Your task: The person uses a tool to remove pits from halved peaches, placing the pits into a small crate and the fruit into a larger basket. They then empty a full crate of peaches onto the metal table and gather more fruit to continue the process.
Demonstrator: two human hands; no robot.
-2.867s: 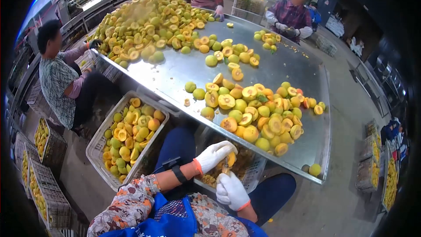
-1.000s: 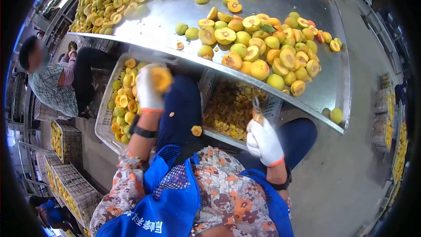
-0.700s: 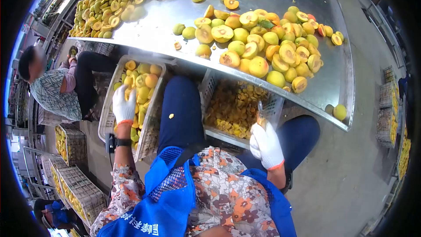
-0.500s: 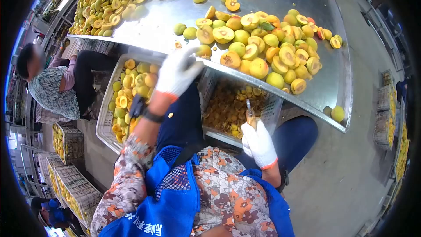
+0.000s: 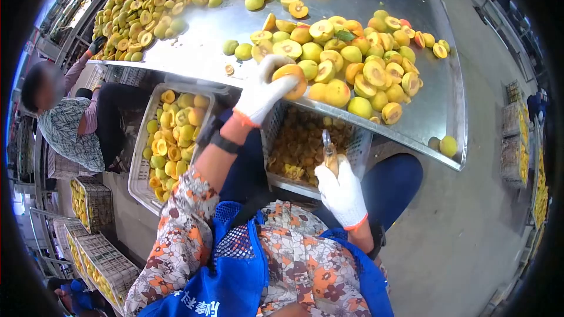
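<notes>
My left hand point(image 5: 264, 91), in a white glove, is closed around a halved yellow peach point(image 5: 294, 80) at the near edge of the metal table. Beside it lies a pile of halved peaches point(image 5: 352, 56), cut faces showing on many. Lower down, my gloved right hand point(image 5: 342, 192) grips a small pitting tool point(image 5: 330, 155) by its wooden handle, its metal tip pointing away from me. Under that tip stands a crate point(image 5: 363, 155) holding brownish pits and scraps. To the left, a white crate point(image 5: 136, 167) contains hollowed peach halves.
The sloping metal table point(image 5: 202, 44) has a raised rim and carries a larger heap of peaches point(image 5: 144, 9) at the far left. A co-worker point(image 5: 70, 120) sits on the left. Stacked crates point(image 5: 106, 258) stand at lower left, more crates point(image 5: 512, 158) at far right.
My left hand has moved right from above the white crate to the pile and now holds a peach half. My right hand with the tool has shifted slightly.
</notes>
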